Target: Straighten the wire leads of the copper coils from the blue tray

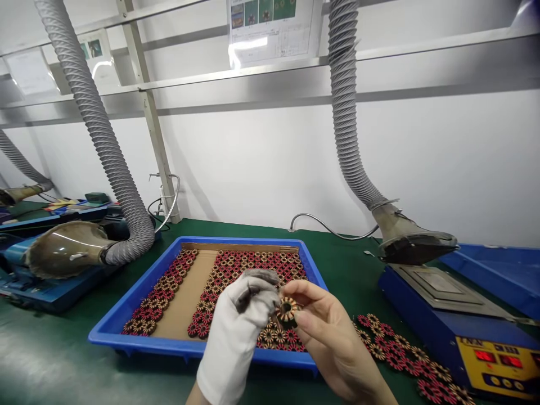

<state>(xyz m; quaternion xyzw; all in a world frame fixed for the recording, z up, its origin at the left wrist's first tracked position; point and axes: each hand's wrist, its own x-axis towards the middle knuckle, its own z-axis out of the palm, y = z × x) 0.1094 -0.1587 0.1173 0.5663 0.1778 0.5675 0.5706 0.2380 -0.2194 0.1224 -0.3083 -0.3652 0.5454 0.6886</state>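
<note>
A small ring-shaped motor stator (288,309) with copper windings is held up over the tray. My right hand (327,332), bare, pinches it at its right side between thumb and fingers. My left hand (242,323) wears a white glove with dark-stained fingertips. Its fingers are curled closed against the stator's left edge, where thin wire ends hang down; exactly what they pinch is partly hidden. Below both hands, a blue tray (143,344) lined with cardboard holds rows of stators (248,261) with red and copper-coloured faces.
More stators (394,351) lie on the green table to the right, beside a blue heated-plate machine (447,326) with red digits. Two flexible ducts with hoods (405,236) hang left and right. A blue bin (502,275) stands at the far right, blue equipment (54,287) at left.
</note>
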